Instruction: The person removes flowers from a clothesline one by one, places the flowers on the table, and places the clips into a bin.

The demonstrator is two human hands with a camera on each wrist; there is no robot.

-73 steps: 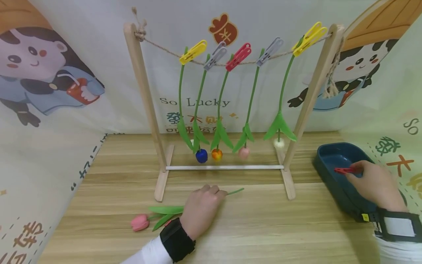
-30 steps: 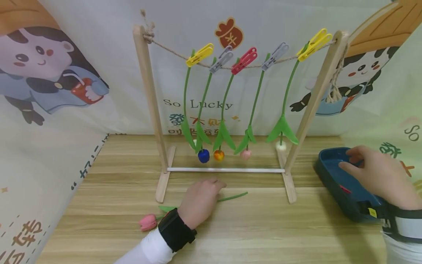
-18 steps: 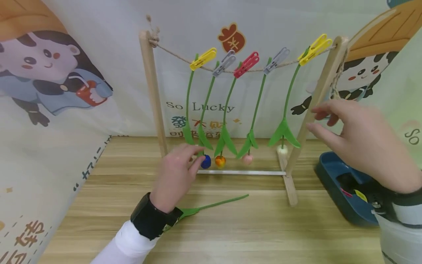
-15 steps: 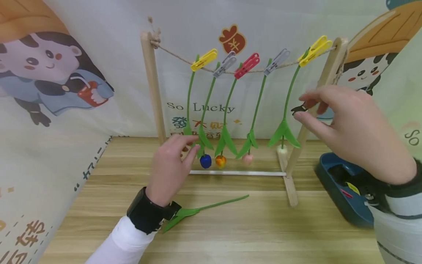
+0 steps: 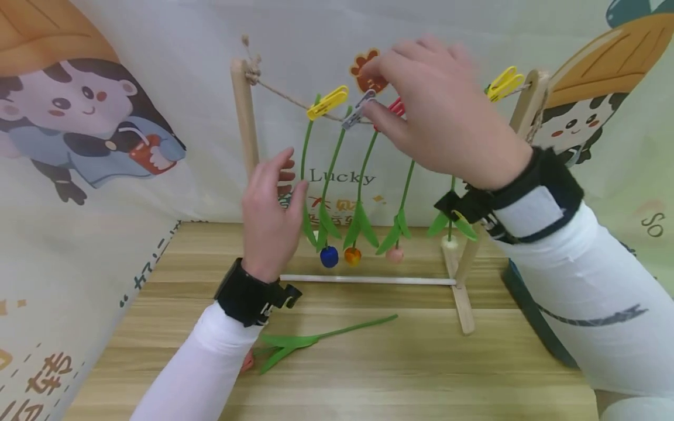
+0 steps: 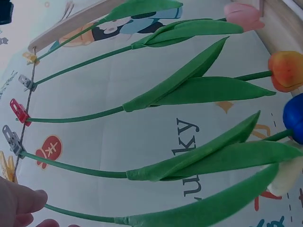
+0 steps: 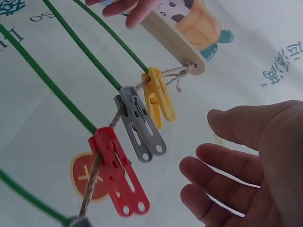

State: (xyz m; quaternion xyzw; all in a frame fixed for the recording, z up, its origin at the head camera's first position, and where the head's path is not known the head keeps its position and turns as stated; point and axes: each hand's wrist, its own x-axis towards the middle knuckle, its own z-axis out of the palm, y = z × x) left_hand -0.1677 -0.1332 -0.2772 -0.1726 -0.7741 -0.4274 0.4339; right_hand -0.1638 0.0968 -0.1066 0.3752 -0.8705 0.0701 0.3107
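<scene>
left hand [image 5: 271, 219]: fingers straight, apart, beside the leftmost green tulip stem [image 5: 304, 153], holds nothing
right hand [image 5: 439, 120]: fingers spread, empty, just short of the grey plastic clothespin [image 5: 358, 109] on the jute string [image 5: 279, 96]
step: judging by reach, about to pinch that peg
next move: needs a squeeze on the peg tails, stem steadied
room: yellow clothespin [image 5: 327, 102] and red clothespin [image 5: 396, 107] crowd either side; wooden post [image 5: 244, 117] left
table: loose tulip [image 5: 316, 342] lies in front of the rack

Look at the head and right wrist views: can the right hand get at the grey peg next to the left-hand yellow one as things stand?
Probably yes. The right hand is open at the rope, fingertips near the grey peg, with nothing between them.
</scene>
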